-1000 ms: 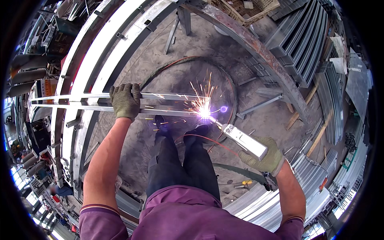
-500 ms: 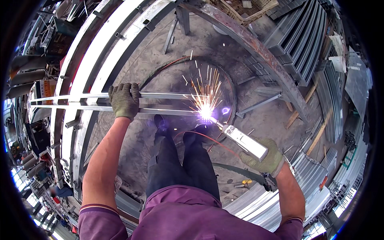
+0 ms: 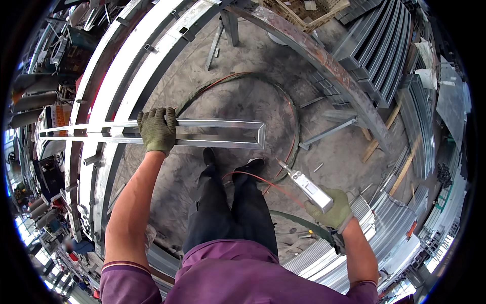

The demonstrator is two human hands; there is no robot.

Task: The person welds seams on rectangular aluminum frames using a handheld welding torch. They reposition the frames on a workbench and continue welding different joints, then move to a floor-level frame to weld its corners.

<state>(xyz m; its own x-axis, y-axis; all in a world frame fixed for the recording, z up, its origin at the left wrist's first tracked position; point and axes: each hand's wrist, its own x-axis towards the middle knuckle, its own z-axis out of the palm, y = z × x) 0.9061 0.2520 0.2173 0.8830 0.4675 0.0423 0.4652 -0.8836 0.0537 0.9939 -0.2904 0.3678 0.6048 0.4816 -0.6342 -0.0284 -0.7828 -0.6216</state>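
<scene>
In an olive work glove, my left hand (image 3: 157,130) is closed over a narrow frame of square metal tube (image 3: 217,144), its fingers across both long bars. The frame's right end is closed by a short crosspiece with mitred corners; its left part rests across long metal beams (image 3: 147,66). My right hand (image 3: 335,209), also gloved, grips a white handheld welding gun (image 3: 310,189) by its rear. The gun's thin copper-coloured nozzle points up and left, apart from the frame's lower right corner, and no spark shows. My right fingers are partly hidden behind the gun's body.
A dark hose with a red line (image 3: 294,114) loops over the concrete floor. Beyond it stand a rusty beam (image 3: 324,66) and a yellowish crate (image 3: 324,17). Stacked metal tubes (image 3: 379,50) lie at right. My shoes (image 3: 255,163) are below the frame's end.
The bright arc and sparks at the frame's right end are gone. My right hand has drawn the welding gun down and right, off the corner. My left hand stays in place.
</scene>
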